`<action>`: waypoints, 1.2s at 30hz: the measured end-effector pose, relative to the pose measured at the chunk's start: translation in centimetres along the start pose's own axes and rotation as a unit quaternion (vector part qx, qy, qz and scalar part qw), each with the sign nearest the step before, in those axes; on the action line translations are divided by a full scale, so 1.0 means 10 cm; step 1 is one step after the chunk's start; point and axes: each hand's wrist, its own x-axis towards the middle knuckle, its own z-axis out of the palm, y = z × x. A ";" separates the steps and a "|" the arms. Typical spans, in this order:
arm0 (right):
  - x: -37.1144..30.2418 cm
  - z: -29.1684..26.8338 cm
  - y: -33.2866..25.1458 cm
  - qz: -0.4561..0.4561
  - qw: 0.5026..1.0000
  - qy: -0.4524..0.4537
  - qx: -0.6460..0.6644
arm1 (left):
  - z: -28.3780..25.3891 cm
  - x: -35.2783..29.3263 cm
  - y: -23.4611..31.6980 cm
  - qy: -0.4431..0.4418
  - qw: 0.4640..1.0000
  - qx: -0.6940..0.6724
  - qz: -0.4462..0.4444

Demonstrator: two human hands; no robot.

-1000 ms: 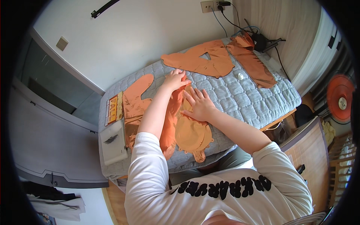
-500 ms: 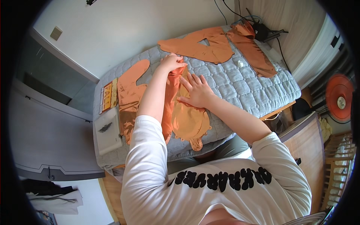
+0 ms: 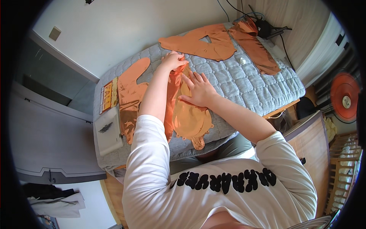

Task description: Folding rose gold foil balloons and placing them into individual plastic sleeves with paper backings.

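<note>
A flat, uninflated copper-orange foil balloon [image 3: 192, 122] lies on the grey quilted mattress [image 3: 225, 79] in front of me. Its near end has a scalloped edge and a short tab. Along its left side runs a folded, redder strip of foil, partly behind my left forearm. My left hand [image 3: 173, 61] pinches the foil at the far end of that strip, thumb toward the right. On the balloon's right side my right hand [image 3: 201, 91] rests palm down with fingers spread, holding nothing.
More flat foil balloons lie at the left [image 3: 131, 93], the back [image 3: 213, 38] and the far right [image 3: 259, 53]. A small white object [image 3: 243, 61] sits on the mattress. At the left edge are a colourful package [image 3: 108, 95] and a white pouch [image 3: 108, 129]. An orange fan [image 3: 345, 98] stands right.
The view has shifted slightly, so the bed sits a little higher. Both hands stay at nearly the same places on the foil balloon, the left still pinching and the right still flat.
</note>
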 end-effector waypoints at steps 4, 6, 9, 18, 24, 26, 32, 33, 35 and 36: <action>-0.05 0.12 0.18 0.015 0.999 0.037 0.004 | 0.06 0.08 0.29 -0.020 1.000 0.022 -0.006; 0.00 0.06 0.05 -0.002 0.999 0.042 0.010 | 0.05 0.11 -0.01 -0.032 0.999 -0.030 -0.013; 0.02 0.01 -0.04 -0.011 0.999 0.037 0.012 | -0.07 0.24 -0.18 -0.193 0.966 -0.163 -0.053; 0.03 0.11 0.04 -0.005 0.999 0.044 0.000 | 0.05 -0.51 0.45 0.176 0.889 -0.398 0.140; 0.06 0.03 0.13 -0.012 0.998 -0.052 -0.043 | -0.15 -1.72 0.82 0.207 0.890 -0.224 0.338; 0.04 0.05 0.14 -0.029 0.994 -0.047 -0.090 | -0.11 -2.06 0.87 0.184 0.912 -0.152 0.334; 0.04 0.01 0.03 -0.019 0.997 -0.036 -0.060 | 0.04 -2.33 0.93 0.148 0.922 -0.063 0.352; 0.03 0.00 0.03 -0.014 0.998 -0.035 -0.058 | 0.06 -2.35 0.94 0.140 0.924 -0.047 0.354; 0.02 0.01 0.04 -0.013 0.998 -0.033 -0.059 | 0.06 -2.38 1.00 0.125 0.930 -0.045 0.343; 0.02 0.01 0.04 -0.012 0.998 -0.033 -0.059 | 0.05 -2.39 1.02 0.111 0.933 -0.055 0.338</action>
